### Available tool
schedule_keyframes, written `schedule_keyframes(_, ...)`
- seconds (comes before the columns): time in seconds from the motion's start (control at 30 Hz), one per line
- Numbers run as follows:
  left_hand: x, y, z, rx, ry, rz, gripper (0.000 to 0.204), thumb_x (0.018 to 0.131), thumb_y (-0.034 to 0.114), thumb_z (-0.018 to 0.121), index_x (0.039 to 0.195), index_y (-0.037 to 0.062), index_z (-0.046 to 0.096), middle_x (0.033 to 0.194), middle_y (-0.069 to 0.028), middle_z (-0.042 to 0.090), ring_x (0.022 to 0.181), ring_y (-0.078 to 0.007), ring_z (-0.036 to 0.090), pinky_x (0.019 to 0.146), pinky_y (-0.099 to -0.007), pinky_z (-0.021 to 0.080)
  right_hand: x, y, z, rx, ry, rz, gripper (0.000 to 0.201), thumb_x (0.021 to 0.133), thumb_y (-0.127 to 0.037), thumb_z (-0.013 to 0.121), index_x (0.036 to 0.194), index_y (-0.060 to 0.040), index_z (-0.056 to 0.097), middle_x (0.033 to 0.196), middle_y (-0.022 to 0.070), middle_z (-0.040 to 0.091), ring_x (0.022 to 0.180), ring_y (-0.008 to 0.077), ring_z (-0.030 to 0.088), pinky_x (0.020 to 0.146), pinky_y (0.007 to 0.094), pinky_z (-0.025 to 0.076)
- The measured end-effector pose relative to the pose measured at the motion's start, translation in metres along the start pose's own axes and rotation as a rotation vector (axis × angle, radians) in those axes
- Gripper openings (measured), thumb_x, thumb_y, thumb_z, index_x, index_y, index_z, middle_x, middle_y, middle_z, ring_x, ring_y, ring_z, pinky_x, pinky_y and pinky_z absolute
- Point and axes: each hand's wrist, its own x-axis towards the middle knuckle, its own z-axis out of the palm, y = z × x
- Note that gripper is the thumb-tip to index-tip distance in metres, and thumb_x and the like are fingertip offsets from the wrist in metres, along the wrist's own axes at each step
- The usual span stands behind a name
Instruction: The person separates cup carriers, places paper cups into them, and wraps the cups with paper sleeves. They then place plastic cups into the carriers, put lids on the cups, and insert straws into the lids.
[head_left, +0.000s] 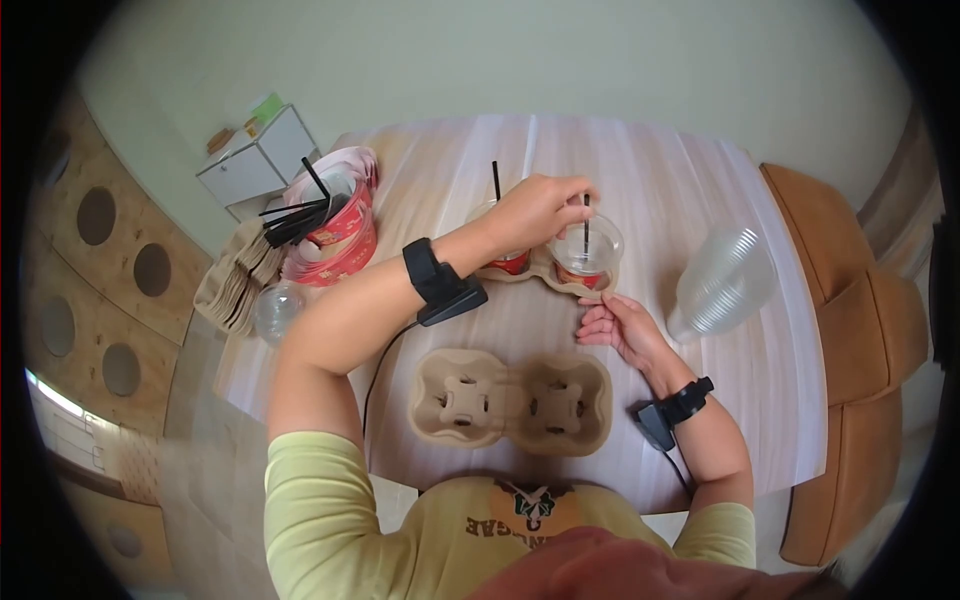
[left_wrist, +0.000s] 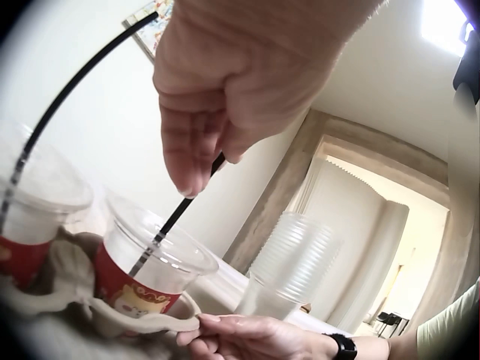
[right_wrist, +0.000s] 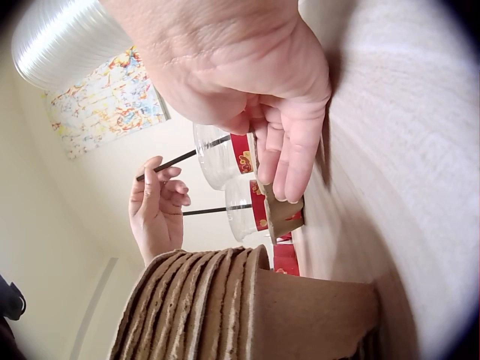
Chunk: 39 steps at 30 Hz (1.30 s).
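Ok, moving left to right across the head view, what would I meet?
Stacked cardboard cup carriers → stacked red cup sleeves → first red-sleeved cup → second red-sleeved cup → nested clear plastic cups → brown upholstered seating.

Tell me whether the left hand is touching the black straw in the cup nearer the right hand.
Touching. The left wrist view shows the left hand pinching the black straw above the clear plastic cup.
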Motion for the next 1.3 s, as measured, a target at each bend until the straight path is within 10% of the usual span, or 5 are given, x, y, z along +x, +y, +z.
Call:
schedule_keyframes(0.23,-0.062,-0.044,-0.038,0.11,0.166,-0.141,0.013,0.082,0.01,0.057,0.092,0.0026,0.054,0.067,-0.0069,0.056,0.051,-0.0158,0.053,0.049,-0.028,0.044,0.002,0.001,-0.001,0.03,0.004,-0.022,0.036,0.095,-0.023,0.034,0.108,0.007,0.049,0.078,0.0126,0.06,0.072,0.0244,0.063,0.069,0.0356,0.054)
schedule_keyframes(0.3,-0.087,-0.074,-0.031,0.434,0.074,0.237,0.014,0.081,0.01,0.057,0.093,0.004,0.053,0.074,-0.0108,0.057,0.059,-0.0251,0.056,0.055,-0.0324,0.045,0.002,0.001,0.0,0.052,0.011,-0.024,0.036,0.095,-0.023,0.034,0.108,0.0072,0.049,0.078,0.0127,0.06,0.072,0.0242,0.063,0.069,0.0357,0.054)
schedule_keyframes(0.4,-0.107,-0.064,-0.026,0.408,0.103,0.088,0.015,0.079,0.011,0.058,0.091,0.0053,0.052,0.076,-0.0128,0.057,0.067,-0.0321,0.056,0.06,-0.0369,0.045,0.002,0.001,0.0,0.077,0.018,-0.029,0.035,0.095,-0.022,0.034,0.108,0.0073,0.049,0.078,0.0129,0.061,0.072,0.0241,0.063,0.069,0.0359,0.054)
schedule_keyframes(0.97,-0.107,-0.118,-0.009,0.794,-0.093,0.171,0.01,0.076,0.017,0.058,0.079,0.0092,0.053,0.061,-0.0082,0.056,0.055,-0.0275,0.057,0.047,-0.0389,0.044,0.005,0.005,-0.011,0.154,-0.009,-0.033,0.034,0.095,-0.021,0.033,0.108,0.0055,0.049,0.08,0.0155,0.062,0.074,0.0262,0.064,0.069,0.0369,0.055)
schedule_keyframes(1.3,-0.069,-0.192,-0.027,0.989,0.167,-0.1,0.013,0.078,0.017,0.051,0.07,0.0072,0.056,0.059,-0.0144,0.058,0.056,-0.0285,0.06,0.05,-0.0415,0.045,0.001,0.001,-0.004,0.056,-0.081,-0.082,0.034,0.094,-0.017,0.038,0.119,0.0043,0.043,0.083,0.0134,0.062,0.076,0.0249,0.064,0.07,0.0354,0.054)
